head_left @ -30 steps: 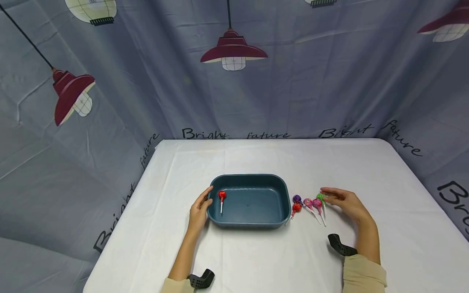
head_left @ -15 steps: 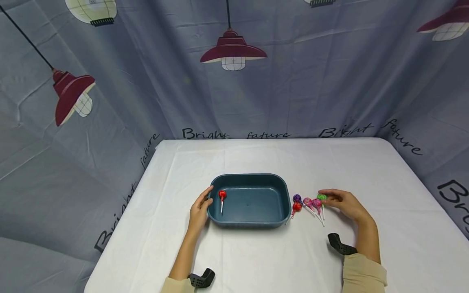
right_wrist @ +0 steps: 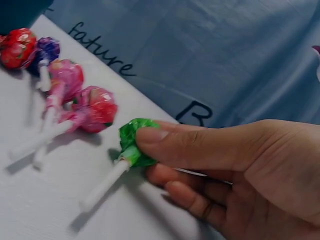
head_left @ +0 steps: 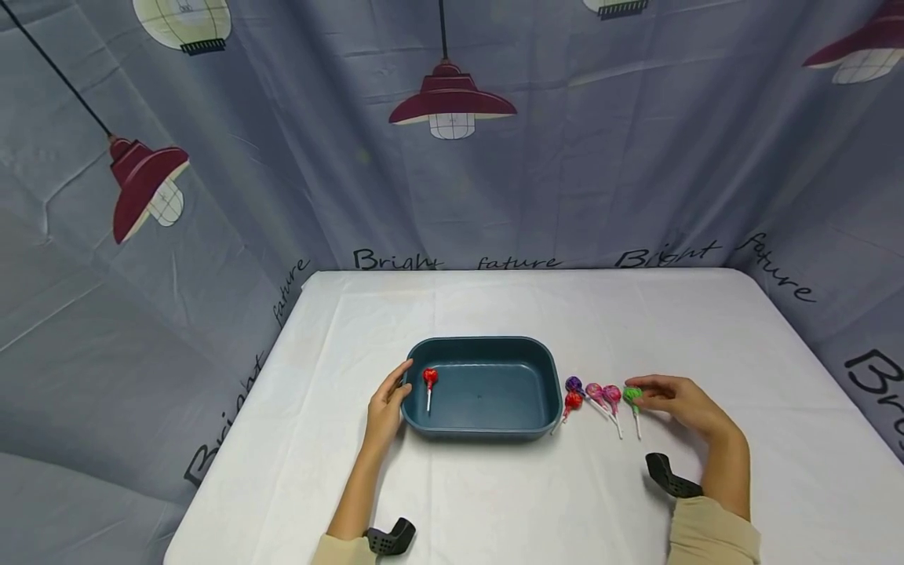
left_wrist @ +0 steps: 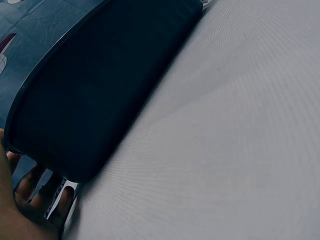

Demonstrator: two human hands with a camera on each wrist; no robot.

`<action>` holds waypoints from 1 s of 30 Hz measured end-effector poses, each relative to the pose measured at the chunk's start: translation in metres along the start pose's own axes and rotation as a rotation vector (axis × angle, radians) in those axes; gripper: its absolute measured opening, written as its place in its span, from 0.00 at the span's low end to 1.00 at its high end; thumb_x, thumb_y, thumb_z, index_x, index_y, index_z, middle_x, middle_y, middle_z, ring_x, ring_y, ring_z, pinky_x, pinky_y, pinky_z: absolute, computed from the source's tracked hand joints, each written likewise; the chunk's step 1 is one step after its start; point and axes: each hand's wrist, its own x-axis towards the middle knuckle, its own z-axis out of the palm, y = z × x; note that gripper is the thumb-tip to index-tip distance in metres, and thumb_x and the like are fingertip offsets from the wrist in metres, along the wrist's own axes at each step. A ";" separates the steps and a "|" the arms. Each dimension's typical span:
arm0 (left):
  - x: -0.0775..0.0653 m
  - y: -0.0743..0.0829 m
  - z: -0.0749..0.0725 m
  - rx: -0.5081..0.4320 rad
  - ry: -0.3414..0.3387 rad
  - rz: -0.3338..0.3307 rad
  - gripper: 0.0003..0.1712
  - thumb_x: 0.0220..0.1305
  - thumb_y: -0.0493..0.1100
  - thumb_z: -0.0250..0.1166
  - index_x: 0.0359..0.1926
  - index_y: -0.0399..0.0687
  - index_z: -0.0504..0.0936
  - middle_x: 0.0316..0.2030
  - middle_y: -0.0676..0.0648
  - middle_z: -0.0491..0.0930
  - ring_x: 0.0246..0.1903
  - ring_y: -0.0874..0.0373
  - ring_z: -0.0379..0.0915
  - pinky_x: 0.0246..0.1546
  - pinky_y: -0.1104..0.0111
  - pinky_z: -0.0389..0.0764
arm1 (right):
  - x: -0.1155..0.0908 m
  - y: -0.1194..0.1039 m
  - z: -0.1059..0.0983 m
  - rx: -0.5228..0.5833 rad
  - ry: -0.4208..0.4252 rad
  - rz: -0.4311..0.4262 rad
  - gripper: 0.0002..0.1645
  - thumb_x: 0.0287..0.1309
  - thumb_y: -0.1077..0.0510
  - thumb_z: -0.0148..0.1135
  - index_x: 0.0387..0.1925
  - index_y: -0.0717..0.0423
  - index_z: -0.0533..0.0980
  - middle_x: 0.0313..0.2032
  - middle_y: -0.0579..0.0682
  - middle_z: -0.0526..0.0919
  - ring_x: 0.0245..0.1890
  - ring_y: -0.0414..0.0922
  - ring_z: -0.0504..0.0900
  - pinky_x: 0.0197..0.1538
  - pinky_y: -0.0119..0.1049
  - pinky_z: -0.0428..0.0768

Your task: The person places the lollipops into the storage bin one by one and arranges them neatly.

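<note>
My right hand (head_left: 681,400) pinches a green-wrapped lollipop (right_wrist: 137,137) by its head between thumb and fingers, its white stick slanting down close over the table. To its left lie two pink lollipops (right_wrist: 94,111) with crossing sticks, then a purple lollipop (head_left: 574,384) and a red-orange lollipop (head_left: 573,402). These last two are beside the right end of a dark teal rectangular plastic bin (head_left: 480,432). Holding the bin's left end is my left hand (head_left: 384,410), fingers and thumb around the rim. Inside the bin, near that hand, sits a red lollipop (head_left: 430,377).
A white cloth covers the table (head_left: 508,502). A grey-blue curtain (head_left: 565,173) printed with lamps and lettering hangs behind and at the sides. Black wrist mounts (head_left: 391,537) sit at both cuffs.
My right hand has taken hold of the green lollipop and drawn it right and slightly nearer, apart from the pink ones. My left hand and the bin stay in place.
</note>
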 end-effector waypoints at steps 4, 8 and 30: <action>-0.001 -0.001 0.000 -0.001 -0.001 0.004 0.22 0.66 0.34 0.52 0.61 0.45 0.71 0.63 0.48 0.65 0.63 0.55 0.57 0.62 0.65 0.60 | -0.007 -0.001 -0.005 0.043 -0.013 0.018 0.30 0.53 0.51 0.64 0.55 0.63 0.73 0.51 0.59 0.76 0.42 0.34 0.76 0.45 0.19 0.68; -0.001 -0.001 -0.001 0.000 0.000 0.005 0.22 0.66 0.34 0.53 0.61 0.45 0.71 0.62 0.48 0.66 0.63 0.56 0.57 0.61 0.66 0.61 | -0.011 -0.006 -0.008 0.061 -0.012 0.013 0.31 0.53 0.50 0.64 0.56 0.62 0.73 0.53 0.57 0.76 0.45 0.31 0.76 0.47 0.22 0.68; 0.000 -0.001 0.000 -0.011 0.002 0.008 0.22 0.66 0.34 0.53 0.61 0.43 0.71 0.63 0.47 0.65 0.63 0.55 0.57 0.61 0.66 0.61 | 0.019 -0.082 0.004 0.228 0.016 -0.266 0.24 0.56 0.59 0.62 0.54 0.64 0.73 0.49 0.51 0.79 0.46 0.38 0.78 0.47 0.26 0.76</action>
